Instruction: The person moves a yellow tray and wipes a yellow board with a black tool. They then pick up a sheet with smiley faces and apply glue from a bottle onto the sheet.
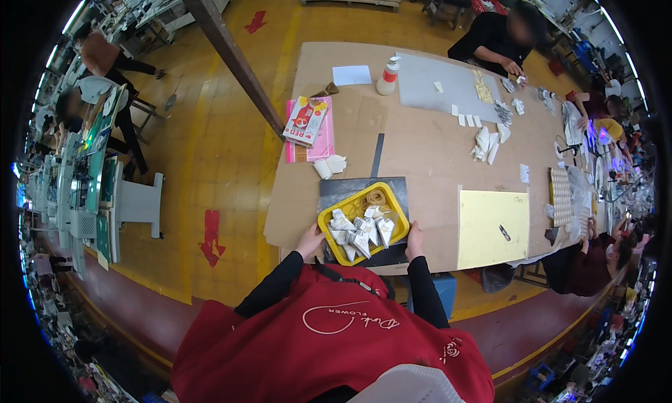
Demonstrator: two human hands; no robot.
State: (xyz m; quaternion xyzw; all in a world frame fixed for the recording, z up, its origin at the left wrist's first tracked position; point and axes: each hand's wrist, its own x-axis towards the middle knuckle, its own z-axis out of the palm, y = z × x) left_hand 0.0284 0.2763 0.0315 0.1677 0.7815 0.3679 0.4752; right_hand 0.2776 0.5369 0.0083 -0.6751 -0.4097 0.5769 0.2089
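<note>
A yellow plastic tray (pixel 324 226) sits over a dark board (pixel 334 189) at the near edge of the table, slightly turned. Inside it lie several small white folded bundles (pixel 358 236) with dark print, and a coil of tan rubber bands (pixel 376 196) in the far corner. My left hand (pixel 310 241) is closed at the tray's left side, fingertips partly hidden against the rim. Opposite it, my right hand (pixel 415 239) grips at the right side, its fingers only partly showing.
Left of centre, a red and white box (pixel 306 122) rests on a pink sheet (pixel 323 147), with white rolls (pixel 329 166) nearby. A bottle (pixel 387 76) stands farther back. A yellow sheet (pixel 483 228) lies to the right. Across the table, a person (pixel 498 43) handles small pieces. A brown post (pixel 231 53) rises at the left.
</note>
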